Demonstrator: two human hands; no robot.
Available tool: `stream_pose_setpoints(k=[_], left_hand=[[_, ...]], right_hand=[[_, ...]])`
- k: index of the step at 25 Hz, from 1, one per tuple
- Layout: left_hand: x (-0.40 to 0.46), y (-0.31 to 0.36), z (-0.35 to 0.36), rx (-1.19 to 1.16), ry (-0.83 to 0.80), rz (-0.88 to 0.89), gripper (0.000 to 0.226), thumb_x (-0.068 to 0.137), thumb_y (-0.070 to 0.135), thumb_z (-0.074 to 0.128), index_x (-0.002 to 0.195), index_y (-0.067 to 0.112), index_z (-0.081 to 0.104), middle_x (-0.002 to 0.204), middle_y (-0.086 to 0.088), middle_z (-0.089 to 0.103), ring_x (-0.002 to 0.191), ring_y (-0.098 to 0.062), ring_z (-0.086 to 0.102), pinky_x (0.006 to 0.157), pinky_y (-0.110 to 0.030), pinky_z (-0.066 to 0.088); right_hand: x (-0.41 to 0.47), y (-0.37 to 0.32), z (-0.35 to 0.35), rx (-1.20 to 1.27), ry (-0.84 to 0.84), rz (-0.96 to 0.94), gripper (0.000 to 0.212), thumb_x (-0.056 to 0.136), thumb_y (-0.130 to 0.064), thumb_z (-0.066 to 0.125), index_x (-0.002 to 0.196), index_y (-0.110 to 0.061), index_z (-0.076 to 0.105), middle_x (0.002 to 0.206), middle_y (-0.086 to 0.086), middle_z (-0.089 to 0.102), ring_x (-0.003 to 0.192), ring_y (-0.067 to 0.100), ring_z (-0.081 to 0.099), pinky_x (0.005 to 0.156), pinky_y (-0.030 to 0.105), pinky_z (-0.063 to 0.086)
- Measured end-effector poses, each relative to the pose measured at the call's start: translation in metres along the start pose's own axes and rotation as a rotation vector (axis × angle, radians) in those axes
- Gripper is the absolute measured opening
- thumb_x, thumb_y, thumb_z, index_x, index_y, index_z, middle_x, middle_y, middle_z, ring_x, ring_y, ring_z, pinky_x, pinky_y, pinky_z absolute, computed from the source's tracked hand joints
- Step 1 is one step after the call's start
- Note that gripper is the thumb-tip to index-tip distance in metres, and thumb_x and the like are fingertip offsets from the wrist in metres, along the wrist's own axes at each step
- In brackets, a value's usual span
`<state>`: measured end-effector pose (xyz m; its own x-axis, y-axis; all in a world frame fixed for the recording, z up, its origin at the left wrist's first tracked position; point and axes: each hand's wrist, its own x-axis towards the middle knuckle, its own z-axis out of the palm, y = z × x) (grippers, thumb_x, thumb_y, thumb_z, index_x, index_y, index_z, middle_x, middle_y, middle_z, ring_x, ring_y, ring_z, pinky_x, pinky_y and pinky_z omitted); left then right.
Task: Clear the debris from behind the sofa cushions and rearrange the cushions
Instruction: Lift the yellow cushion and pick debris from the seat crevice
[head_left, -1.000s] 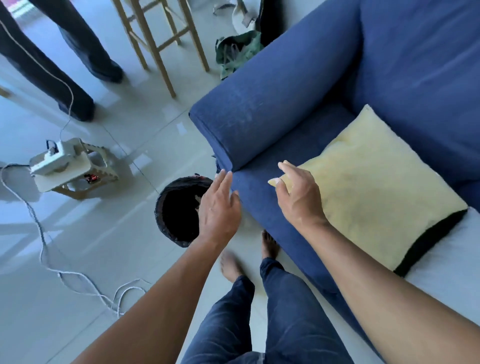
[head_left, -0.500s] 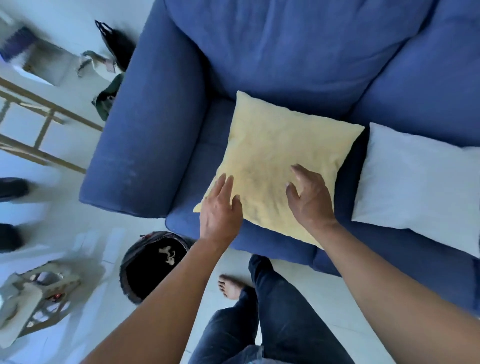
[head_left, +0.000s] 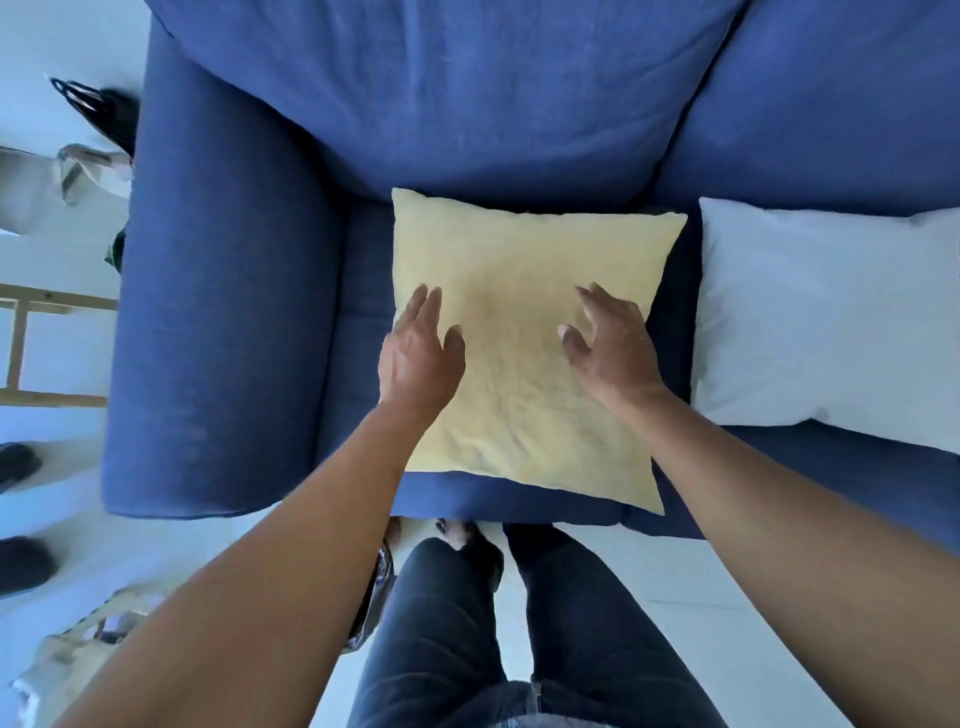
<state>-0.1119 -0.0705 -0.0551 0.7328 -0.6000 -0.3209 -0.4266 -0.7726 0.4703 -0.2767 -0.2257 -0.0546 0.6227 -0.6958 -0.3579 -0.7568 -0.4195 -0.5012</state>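
Note:
A yellow square cushion (head_left: 519, 291) lies flat on the seat of the blue sofa (head_left: 467, 104), near the left armrest (head_left: 223, 332). My left hand (head_left: 418, 356) hovers over the cushion's left edge with fingers apart and holds nothing. Over the cushion's right half is my right hand (head_left: 610, 345), fingers spread and slightly curled, also holding nothing. A white cushion (head_left: 826, 322) lies flat on the seat to the right of the yellow one.
I stand at the sofa's front edge, my legs (head_left: 493, 623) in dark trousers. A dark bin (head_left: 376, 587) peeks out from under my left forearm. Bags (head_left: 93, 135) and a wooden stool (head_left: 31, 343) stand left of the armrest. Another person's shoes (head_left: 21, 561) are at far left.
My view has swung from the floor and bin onto the sofa. Both hands have moved from above the bin and the cushion's corner to above the yellow cushion's middle.

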Motion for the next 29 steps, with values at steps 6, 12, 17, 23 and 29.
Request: stream_pose_setpoints(k=[6,12,17,23,29], left_hand=[[0.053,-0.049,0.039,0.002,-0.169,-0.145,0.058,0.093,0.046,0.052,0.145,0.024,0.039,0.148,0.001,0.043,0.125,-0.026,0.052,0.088,-0.03,0.037],[0.077,-0.093,0.037,-0.528,-0.256,-0.594,0.106,0.067,0.08,0.066,0.153,0.027,0.033,0.154,0.006,0.041,0.138,-0.019,0.043,0.108,-0.034,0.037],[0.053,-0.073,0.016,-0.789,-0.276,-0.518,0.042,0.07,0.067,0.075,0.1,0.038,0.072,0.093,0.016,0.076,0.084,-0.005,0.074,0.072,-0.028,0.058],[-0.004,-0.091,-0.037,-0.783,-0.151,-0.434,0.043,0.07,0.07,0.075,0.104,0.045,0.07,0.097,0.016,0.076,0.084,-0.004,0.074,0.067,-0.022,0.058],[-0.014,-0.124,-0.004,-0.522,-0.23,-0.571,0.046,0.08,0.059,0.069,0.119,0.036,0.06,0.105,0.013,0.071,0.1,-0.015,0.069,0.087,-0.038,0.057]], right_hand=[[0.035,0.04,0.043,0.093,0.104,0.298,0.08,0.087,-0.06,0.062,0.146,-0.011,0.041,0.153,0.011,0.04,0.142,0.032,0.035,0.118,0.043,0.032],[0.047,0.06,0.063,0.562,0.291,0.771,0.124,0.04,-0.092,0.07,0.141,-0.025,0.046,0.123,-0.017,0.055,0.12,0.013,0.053,0.097,0.026,0.038],[0.034,0.037,0.049,0.717,0.223,0.742,0.084,0.045,-0.085,0.077,0.111,-0.035,0.062,0.095,-0.024,0.064,0.093,0.002,0.063,0.074,0.019,0.044],[-0.02,-0.006,0.037,0.665,0.237,0.569,0.045,0.053,-0.089,0.071,0.088,-0.063,0.058,0.088,-0.047,0.061,0.077,-0.025,0.057,0.07,0.015,0.043],[-0.034,0.008,0.087,0.574,0.026,0.624,0.078,0.07,-0.074,0.071,0.134,-0.034,0.049,0.123,-0.013,0.065,0.125,0.017,0.054,0.101,0.033,0.044]])
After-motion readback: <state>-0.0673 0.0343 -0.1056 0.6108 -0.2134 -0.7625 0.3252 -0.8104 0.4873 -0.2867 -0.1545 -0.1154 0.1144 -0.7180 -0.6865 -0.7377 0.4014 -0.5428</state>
